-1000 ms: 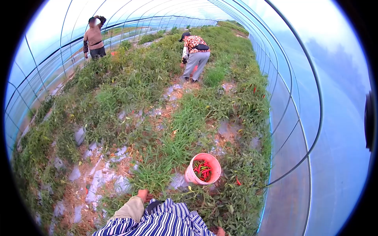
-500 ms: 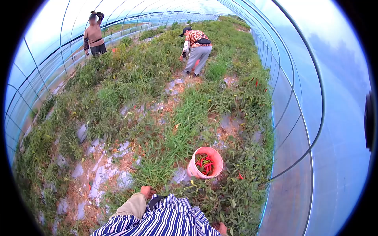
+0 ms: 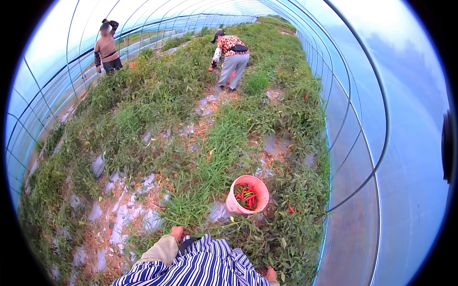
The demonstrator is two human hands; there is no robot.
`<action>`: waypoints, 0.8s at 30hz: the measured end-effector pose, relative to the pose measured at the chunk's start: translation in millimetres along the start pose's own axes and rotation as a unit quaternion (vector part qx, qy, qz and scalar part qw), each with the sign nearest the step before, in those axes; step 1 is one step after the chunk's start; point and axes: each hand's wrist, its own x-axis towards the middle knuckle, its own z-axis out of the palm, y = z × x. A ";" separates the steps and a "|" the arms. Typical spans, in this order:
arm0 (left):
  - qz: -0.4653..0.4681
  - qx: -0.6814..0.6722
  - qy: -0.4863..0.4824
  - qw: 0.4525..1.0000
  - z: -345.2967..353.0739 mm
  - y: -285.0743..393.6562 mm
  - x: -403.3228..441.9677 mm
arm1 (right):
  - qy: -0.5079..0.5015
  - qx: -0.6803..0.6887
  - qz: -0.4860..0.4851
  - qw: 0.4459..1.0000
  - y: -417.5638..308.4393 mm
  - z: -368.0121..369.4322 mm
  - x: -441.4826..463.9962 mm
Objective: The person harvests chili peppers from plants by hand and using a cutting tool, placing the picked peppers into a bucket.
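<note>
My left hand is beside the grass and pepper foliage, just past my sleeve and striped top. Its fingers are curled in; whatever may be inside them is too small to make out. Low at the frame's bottom, my right hand is among the leaves of a pepper plant, partly covered by my top, its fingers hidden. Ahead of both hands stands a pinkish bucket, tilted in view, with red and green chili peppers inside. A red chili pepper hangs on the plants right of the bucket.
Plastic greenhouse wall and curved metal hoops run along the right. Torn mulch film lies on the ground at left. One person bends over the plants ahead; another person stands at far left, one arm raised.
The view has shifted slightly, so the far people and plants appear a little further left. My right hand shows slightly higher; my left hand and the bucket stay nearly the same.
</note>
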 end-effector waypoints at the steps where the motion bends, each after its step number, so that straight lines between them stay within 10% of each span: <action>1: 0.009 0.015 0.000 1.000 0.4 -0.5 0.5 | -0.003 -0.006 -0.015 1.000 1.1 -0.5 1.7; 24: 0.029 -0.032 0.016 0.999 17.8 4.0 -23.1 | -0.029 -0.043 -0.019 0.998 -9.3 10.3 -7.2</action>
